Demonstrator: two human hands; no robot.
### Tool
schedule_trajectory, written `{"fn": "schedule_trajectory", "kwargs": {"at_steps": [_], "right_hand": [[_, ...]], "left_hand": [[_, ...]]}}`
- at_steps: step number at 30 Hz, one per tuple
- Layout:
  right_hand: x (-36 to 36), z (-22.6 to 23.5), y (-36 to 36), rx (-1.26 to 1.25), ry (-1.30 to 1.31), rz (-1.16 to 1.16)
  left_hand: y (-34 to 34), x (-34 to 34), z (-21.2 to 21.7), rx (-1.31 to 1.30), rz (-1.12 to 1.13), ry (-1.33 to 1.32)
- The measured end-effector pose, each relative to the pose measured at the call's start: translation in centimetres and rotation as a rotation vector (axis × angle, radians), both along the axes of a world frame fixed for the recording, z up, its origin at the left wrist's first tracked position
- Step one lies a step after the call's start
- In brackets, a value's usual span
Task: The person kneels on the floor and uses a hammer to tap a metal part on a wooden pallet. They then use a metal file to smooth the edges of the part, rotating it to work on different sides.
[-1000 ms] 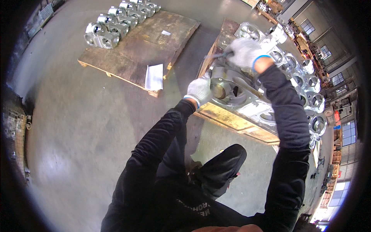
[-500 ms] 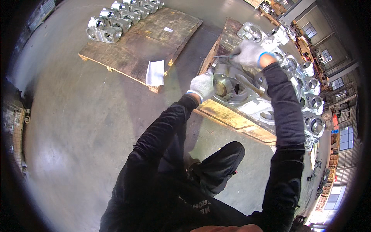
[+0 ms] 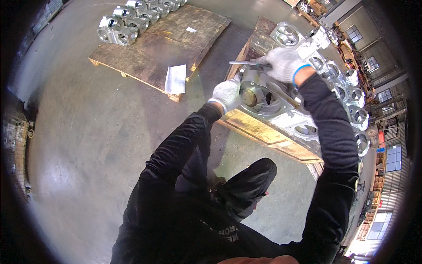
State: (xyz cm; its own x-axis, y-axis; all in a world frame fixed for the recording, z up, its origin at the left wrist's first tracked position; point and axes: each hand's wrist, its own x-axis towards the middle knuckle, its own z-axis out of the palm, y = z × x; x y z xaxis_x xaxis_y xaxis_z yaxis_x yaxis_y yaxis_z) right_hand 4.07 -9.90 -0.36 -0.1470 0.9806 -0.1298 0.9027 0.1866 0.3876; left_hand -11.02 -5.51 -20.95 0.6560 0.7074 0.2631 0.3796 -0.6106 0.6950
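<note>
Left hand (image 3: 227,93) is clamped on the near edge of the grey metal casting (image 3: 268,100), which sits on the wooden pallet (image 3: 259,132). Right hand (image 3: 283,64) is closed around a metal rod (image 3: 246,64) laid over its top. Looks like mid-scraping; next stroke probably needs steady bracing. More castings (image 3: 351,94) lined up beyond.
</note>
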Motion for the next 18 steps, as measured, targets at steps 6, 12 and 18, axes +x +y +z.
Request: {"fn": "schedule_trajectory", "kwargs": {"at_steps": [6, 12, 18], "right_hand": [[0.2, 0.0, -0.2, -0.020, 0.067, -0.005], [1.6, 4.4, -0.3, -0.285, 0.317, -0.106], [1.5, 1.9, 1.6, -0.212, 0.290, -0.256]], "left_hand": [[0.3, 0.6, -0.9, 0.009, 0.006, -0.016], [0.3, 0.5, -0.8, 0.039, -0.001, 0.005], [0.5, 0.3, -0.1, 0.020, 0.003, 0.062]]}}
